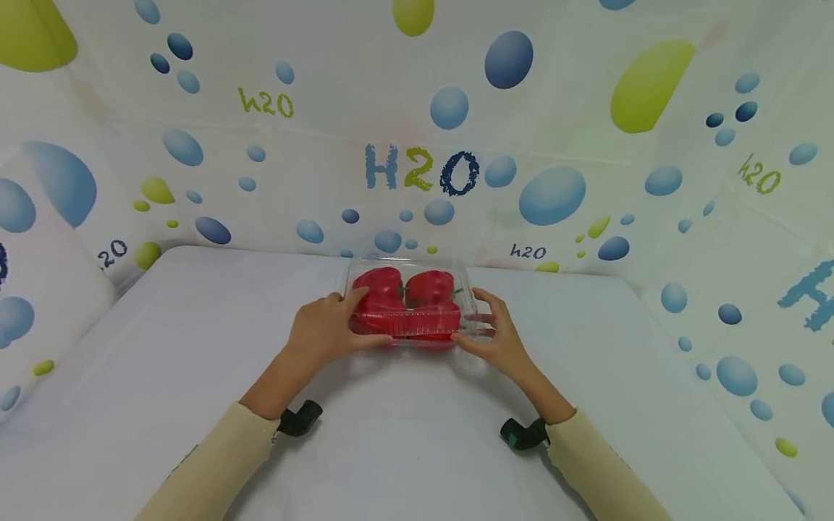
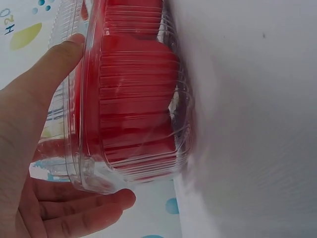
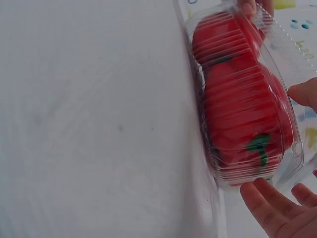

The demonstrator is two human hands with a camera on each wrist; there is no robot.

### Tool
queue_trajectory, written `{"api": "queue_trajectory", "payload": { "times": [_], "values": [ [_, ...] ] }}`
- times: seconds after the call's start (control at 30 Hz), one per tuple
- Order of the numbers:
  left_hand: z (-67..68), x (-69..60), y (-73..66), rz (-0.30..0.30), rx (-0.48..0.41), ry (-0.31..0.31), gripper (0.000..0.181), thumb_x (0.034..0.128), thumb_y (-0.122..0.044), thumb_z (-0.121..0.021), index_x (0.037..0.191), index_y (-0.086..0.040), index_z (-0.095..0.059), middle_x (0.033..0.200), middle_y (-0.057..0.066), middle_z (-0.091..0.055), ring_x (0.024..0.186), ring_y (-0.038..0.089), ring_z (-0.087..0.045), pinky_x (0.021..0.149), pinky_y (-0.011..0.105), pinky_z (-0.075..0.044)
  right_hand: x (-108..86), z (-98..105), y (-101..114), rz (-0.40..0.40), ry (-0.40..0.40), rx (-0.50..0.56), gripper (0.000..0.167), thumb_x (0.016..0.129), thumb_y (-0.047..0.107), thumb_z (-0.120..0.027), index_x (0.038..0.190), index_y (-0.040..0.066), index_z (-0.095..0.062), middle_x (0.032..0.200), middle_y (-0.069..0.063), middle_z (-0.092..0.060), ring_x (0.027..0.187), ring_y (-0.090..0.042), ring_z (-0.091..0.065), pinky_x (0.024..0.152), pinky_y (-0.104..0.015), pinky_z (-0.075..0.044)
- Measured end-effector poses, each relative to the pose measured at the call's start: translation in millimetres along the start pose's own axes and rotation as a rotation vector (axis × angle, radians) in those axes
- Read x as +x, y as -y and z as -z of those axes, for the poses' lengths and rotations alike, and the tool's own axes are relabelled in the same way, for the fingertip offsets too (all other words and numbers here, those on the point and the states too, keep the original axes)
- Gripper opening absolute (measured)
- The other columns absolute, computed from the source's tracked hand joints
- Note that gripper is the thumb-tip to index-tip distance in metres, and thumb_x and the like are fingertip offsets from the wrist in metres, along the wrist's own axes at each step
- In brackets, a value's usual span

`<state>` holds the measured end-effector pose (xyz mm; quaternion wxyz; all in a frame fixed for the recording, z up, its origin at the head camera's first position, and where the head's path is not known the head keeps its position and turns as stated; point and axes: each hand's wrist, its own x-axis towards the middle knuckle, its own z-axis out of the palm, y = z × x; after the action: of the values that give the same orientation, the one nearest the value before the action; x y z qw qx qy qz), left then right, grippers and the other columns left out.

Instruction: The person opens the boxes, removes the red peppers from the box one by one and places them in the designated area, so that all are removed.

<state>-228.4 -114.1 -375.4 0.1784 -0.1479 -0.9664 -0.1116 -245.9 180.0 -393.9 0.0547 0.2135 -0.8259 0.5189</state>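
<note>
Head view, peppers [image 1: 379, 284] in box [image 1: 407, 323], patterned backdrop [image 1: 326, 145]

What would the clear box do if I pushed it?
The clear box would probably slide rather than roll, being wide and low. Its thin-looking plastic might bend if squeezed hard. The red peppers inside could shift, since some space shows around them.

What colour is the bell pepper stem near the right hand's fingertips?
Green; the bell pepper stem shows best in the right wrist view.
</note>
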Motion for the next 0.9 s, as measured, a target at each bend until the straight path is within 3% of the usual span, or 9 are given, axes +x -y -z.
{"api": "queue_trajectory", "payload": {
  "times": [0.13, 0.5, 0.9],
  "values": [
    [3.5, 0.0, 0.7, -0.002, -0.027, 0.010, 0.086, 0.0711, -0.064, -0.074, 0.132, -0.006, -0.057, 0.093, 0.019, -0.067, 0.071, 0.028, -0.065, 0.065, 0.038, -0.059, 5.1, -0.6, -16.5, -0.040, -0.001, 0.042, 0.085, 0.082, 0.002, -0.075, 0.151, 0.005, -0.025, 0.151, -0.018, -0.029, 0.118, -0.039, -0.053, 0.095, -0.047, -0.051],
    [6.9, 0.6, 2.4, -0.013, -0.041, 0.069, 0.087, 0.0714, -0.059, -0.077, 0.135, -0.005, -0.054, 0.103, 0.021, -0.067, 0.083, 0.031, -0.067, 0.072, 0.041, -0.059, 4.4, 1.3, -19.4, -0.225, 0.042, 0.127, 0.078, 0.087, 0.007, -0.071, 0.150, 0.000, -0.026, 0.146, -0.022, -0.036, 0.122, -0.037, -0.051, 0.094, -0.035, -0.052],
    [8.0, -0.5, 9.9, -0.026, -0.074, 0.119, 0.086, 0.0727, -0.054, -0.079, 0.138, -0.006, -0.052, 0.103, 0.020, -0.067, 0.087, 0.032, -0.067, 0.075, 0.043, -0.059, 4.4, -0.3, -25.2, -0.204, 0.056, 0.133, 0.070, 0.088, 0.007, -0.070, 0.147, 0.000, -0.032, 0.139, -0.022, -0.044, 0.123, -0.035, -0.050, 0.096, -0.034, -0.051]
  ]
}}
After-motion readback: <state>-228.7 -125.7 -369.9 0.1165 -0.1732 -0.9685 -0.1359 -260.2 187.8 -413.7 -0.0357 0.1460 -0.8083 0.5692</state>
